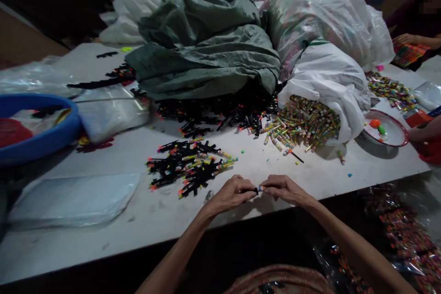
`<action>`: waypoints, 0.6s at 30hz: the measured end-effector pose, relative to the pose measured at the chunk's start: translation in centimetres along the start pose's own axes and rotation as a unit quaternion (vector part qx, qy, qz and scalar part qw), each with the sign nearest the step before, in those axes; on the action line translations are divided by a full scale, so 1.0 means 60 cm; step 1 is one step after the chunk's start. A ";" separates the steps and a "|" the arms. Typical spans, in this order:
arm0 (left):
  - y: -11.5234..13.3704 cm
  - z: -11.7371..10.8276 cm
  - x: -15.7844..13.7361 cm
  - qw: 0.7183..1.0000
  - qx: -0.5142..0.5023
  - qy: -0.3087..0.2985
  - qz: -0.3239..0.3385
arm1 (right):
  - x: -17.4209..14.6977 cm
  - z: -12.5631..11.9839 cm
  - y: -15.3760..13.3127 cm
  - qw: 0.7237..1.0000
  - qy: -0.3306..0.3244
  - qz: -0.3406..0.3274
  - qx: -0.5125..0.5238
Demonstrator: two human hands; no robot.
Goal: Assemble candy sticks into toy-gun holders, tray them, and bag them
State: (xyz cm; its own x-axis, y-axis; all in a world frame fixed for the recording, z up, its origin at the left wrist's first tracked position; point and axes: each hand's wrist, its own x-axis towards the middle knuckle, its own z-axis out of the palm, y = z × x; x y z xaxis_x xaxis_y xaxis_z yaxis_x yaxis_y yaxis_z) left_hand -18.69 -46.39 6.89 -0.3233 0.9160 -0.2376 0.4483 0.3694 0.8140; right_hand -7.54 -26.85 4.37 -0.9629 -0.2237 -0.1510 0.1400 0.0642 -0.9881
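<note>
Near the table's front edge, my left hand point(234, 194) is closed round a small black toy gun, mostly hidden by the fingers. My right hand point(284, 189) pinches a short tube with a colourful wrapper point(261, 189), its end meeting the black piece between both hands. Just beyond and left of my left hand lies a pile of black toy guns point(186, 165) with orange tips, several with colourful tubes on them. More black toy guns point(220, 112) spill from under a dark green sack point(210, 41). Loose candy-filled tubes point(306, 121) spread from a white sack point(327, 73).
Flat plastic bags point(74, 200) lie front left, beside a blue basin point(74, 121). A red-rimmed bowl point(401, 140) stands at the right. Large clear bags point(324, 14) fill the back. Another person's hand point(405, 39) holds colourful items at far right. Filled packets point(406, 229) sit below the table edge.
</note>
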 end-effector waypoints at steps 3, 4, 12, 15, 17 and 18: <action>-0.001 0.005 -0.002 1.000 0.021 0.019 0.006 | -0.001 0.003 -0.005 1.000 0.027 0.000 0.013; -0.002 0.008 -0.003 0.999 0.031 0.023 0.007 | -0.002 0.004 -0.009 0.999 0.036 -0.007 0.003; 0.006 0.026 -0.011 0.983 0.158 0.090 0.037 | -0.010 0.002 -0.034 0.990 0.023 -0.066 -0.123; 0.009 0.026 -0.016 0.969 0.208 0.108 0.072 | -0.014 0.002 -0.040 0.968 0.019 -0.100 -0.231; 0.013 0.021 -0.021 0.961 0.229 0.122 0.093 | -0.016 0.005 -0.043 0.959 0.029 -0.118 -0.258; 0.015 0.019 -0.024 0.957 0.239 0.130 0.102 | -0.017 0.006 -0.044 0.957 0.037 -0.125 -0.257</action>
State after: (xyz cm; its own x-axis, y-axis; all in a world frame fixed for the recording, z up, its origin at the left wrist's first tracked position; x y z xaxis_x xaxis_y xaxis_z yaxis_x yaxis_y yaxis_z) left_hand -16.88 -47.21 7.41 -0.3567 0.9298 0.0908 0.8339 0.2731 0.4797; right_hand -6.82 -27.16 7.11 -0.9678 -0.2263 0.1101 -0.2112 0.4925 -0.8443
